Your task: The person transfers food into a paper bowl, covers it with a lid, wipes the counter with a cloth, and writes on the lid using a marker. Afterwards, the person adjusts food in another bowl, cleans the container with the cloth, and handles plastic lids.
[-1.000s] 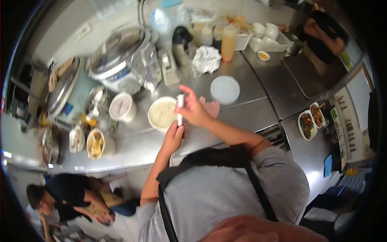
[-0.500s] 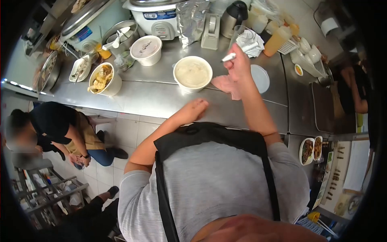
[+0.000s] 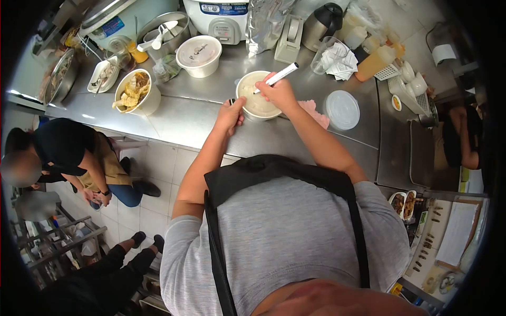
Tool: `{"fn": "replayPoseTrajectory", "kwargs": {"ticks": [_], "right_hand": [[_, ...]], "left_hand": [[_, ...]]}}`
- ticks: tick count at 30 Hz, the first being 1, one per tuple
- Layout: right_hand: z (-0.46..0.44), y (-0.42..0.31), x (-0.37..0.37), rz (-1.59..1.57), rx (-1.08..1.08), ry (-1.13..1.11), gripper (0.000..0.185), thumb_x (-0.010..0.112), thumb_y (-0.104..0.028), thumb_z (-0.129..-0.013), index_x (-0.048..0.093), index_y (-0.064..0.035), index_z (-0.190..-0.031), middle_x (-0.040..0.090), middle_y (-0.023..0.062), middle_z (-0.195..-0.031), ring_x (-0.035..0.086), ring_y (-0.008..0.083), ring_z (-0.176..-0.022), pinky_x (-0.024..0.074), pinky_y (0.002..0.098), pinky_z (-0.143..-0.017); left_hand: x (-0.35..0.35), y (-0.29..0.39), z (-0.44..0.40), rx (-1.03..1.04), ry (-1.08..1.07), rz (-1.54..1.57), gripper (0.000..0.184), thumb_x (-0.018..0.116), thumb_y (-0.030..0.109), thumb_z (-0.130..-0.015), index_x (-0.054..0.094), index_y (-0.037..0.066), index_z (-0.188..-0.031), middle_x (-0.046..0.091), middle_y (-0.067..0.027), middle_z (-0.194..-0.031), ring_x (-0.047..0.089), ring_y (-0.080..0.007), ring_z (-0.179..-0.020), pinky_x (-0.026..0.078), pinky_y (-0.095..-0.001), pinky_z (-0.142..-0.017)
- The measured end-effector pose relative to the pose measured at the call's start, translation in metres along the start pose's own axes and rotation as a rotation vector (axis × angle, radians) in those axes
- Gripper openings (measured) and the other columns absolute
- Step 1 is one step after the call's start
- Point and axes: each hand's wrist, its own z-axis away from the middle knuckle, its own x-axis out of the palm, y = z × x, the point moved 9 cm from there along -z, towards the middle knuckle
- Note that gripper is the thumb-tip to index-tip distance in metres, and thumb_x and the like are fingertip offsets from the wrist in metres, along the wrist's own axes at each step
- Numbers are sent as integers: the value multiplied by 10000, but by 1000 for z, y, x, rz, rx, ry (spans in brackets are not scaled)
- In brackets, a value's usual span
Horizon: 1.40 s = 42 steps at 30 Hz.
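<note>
My right hand (image 3: 278, 94) grips a white marker (image 3: 283, 73), its lower end at the lid of a round white tub (image 3: 266, 117). The translucent lid (image 3: 249, 84) covers the tub, and whether it has writing on it is hard to see. Against the tub's left side rests my left hand (image 3: 231, 115), fingers curled, with a small black marker cap (image 3: 232, 101) showing between them. Just right of the tub lies a pink cloth (image 3: 314, 111), partly behind my right forearm. A loose clear lid (image 3: 342, 109) lies beyond it.
At the back stand a lidded tub with writing (image 3: 199, 55), a rice cooker (image 3: 224, 29), a tape dispenser (image 3: 289, 39) and a thermos jug (image 3: 322, 26). An open tub of food (image 3: 138, 95) is at left. Sauce bottles (image 3: 377, 63) stand right. A seated person (image 3: 74, 152) is at lower left.
My right hand has come left and down with the marker, from above the pink cloth to the tub lid. My left hand has moved up to the tub and now holds the cap.
</note>
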Motion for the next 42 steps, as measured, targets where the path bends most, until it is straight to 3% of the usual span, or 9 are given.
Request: {"fn": "replayPoseTrajectory", "kwargs": {"ticks": [7,11,16,19,23,26,29,37,42], "right_hand": [[-1,2,-1,-10,59,58,219,663,-184,-690,527,-25,-624,533,25,-521,463,72,-418,364,220,-384],[-3,2,2,127,3,27,232,663,-206,-683,530,-27,-620,542,32,-521,488,88,-433,389,247,-411],[-5,5,-1,302,-77,30,222,644,-220,-677,534,-32,-629,553,45,-525,524,112,-474,415,272,-467],[0,1,-2,133,50,8,218,629,-223,-680,534,-32,-633,556,52,-532,530,122,-482,416,274,-477],[-5,5,-5,193,-15,45,213,624,-217,-684,533,-31,-634,556,61,-539,526,131,-475,418,276,-478],[-6,5,-4,211,-42,31,214,623,-218,-680,534,-28,-638,552,60,-536,522,132,-472,418,279,-479],[-10,9,-8,236,-56,61,215,624,-219,-674,535,-26,-641,549,59,-531,523,135,-472,419,281,-477],[-14,-3,-20,208,67,49,248,629,-240,-678,544,-9,-650,555,63,-538,523,138,-470,419,275,-481],[-13,-3,-12,228,-10,15,251,630,-243,-683,542,-11,-645,555,59,-541,524,132,-480,418,277,-480]], "left_hand": [[0,7,-2,59,-21,29,249,570,255,-767,436,69,-668,413,11,-487,377,-79,-364,283,-214,-318],[-1,6,-2,48,-1,26,246,577,242,-768,442,42,-726,413,10,-486,375,-80,-359,282,-213,-316],[1,9,-1,49,0,-38,238,533,255,-792,423,72,-687,400,9,-499,380,-86,-388,295,-220,-350],[0,9,-2,54,-4,-45,244,536,261,-791,422,72,-687,400,10,-501,379,-86,-389,295,-219,-350],[0,9,-3,56,-3,-45,252,539,267,-791,418,73,-685,399,9,-506,381,-86,-395,297,-220,-353],[-1,8,-3,52,-15,-11,304,591,250,-758,433,-4,-814,432,-4,-512,397,-85,-385,308,-210,-341],[0,10,-1,54,5,-74,266,543,270,-787,407,69,-681,404,2,-524,391,-92,-407,304,-223,-359],[0,13,1,51,18,-102,267,550,271,-780,406,61,-701,407,-2,-535,394,-96,-410,309,-225,-364],[0,14,2,50,7,-115,260,549,266,-779,412,52,-721,409,-3,-540,396,-97,-415,313,-227,-370]]}}
